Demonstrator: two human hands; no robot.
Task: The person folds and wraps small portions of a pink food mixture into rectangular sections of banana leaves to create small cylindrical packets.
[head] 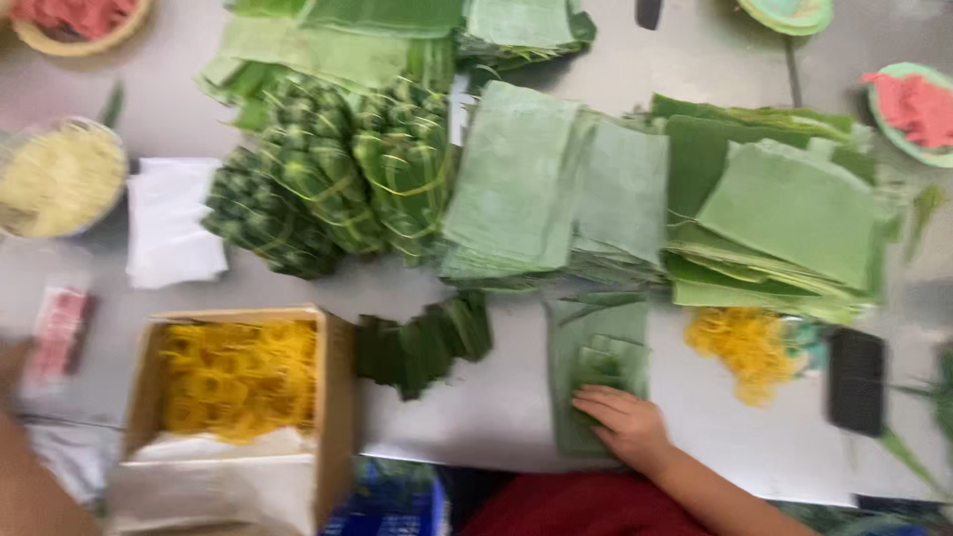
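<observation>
The right hand (627, 425) is lying flat on a small stack of green leaf pieces (596, 357) near the front edge of the grey tabletop (496, 407). Its fingers (599, 403) are resting close together, palm down, pressing the lower part of the stack, which is extending away beyond the fingertips. The left hand (12, 362) is showing only as a blur at the frame's left edge, beside a cardboard box of yellow rubber bands (238, 377); whether its fingers are closed is impossible to tell.
</observation>
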